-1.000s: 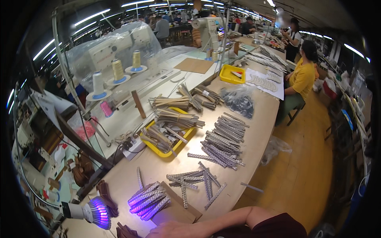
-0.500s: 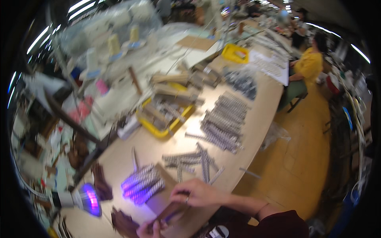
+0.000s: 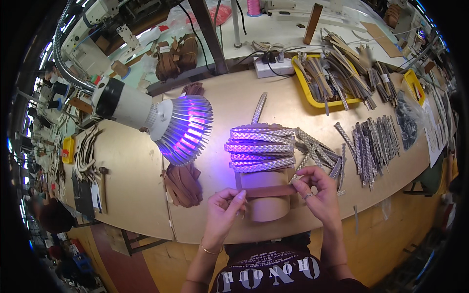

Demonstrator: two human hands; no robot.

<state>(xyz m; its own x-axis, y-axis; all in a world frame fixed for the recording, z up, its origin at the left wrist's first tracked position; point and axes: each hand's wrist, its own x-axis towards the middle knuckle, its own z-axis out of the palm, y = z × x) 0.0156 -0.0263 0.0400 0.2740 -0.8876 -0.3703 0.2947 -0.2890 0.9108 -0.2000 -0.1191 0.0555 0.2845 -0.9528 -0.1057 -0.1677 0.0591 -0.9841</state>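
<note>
Between my two hands a flat reddish-brown strip (image 3: 268, 191) is stretched crosswise over a rounded tan form (image 3: 267, 210). My left hand (image 3: 225, 210) pinches the strip's left end. At its right end, my right hand (image 3: 316, 193), with a ring on one finger, pinches with thumb and fingertips. Just beyond the strip, several braided grey-white straps (image 3: 261, 149) lie side by side across the form, lit purple on their left. A single braided strap (image 3: 259, 107) points away behind them.
A finned lamp (image 3: 183, 129) stands left of the form, near brown strip bundles (image 3: 183, 184). Loose braided pieces (image 3: 317, 151) and a row of braided straps (image 3: 373, 146) lie to the right. A yellow tray (image 3: 312, 100) holds strips. A hammer (image 3: 103, 188) lies far left.
My view has swung left and steadied, putting the form and lamp nearer the middle. The brown strip now shows stretched level between my hands; before, the hands were blurred at the lower edge.
</note>
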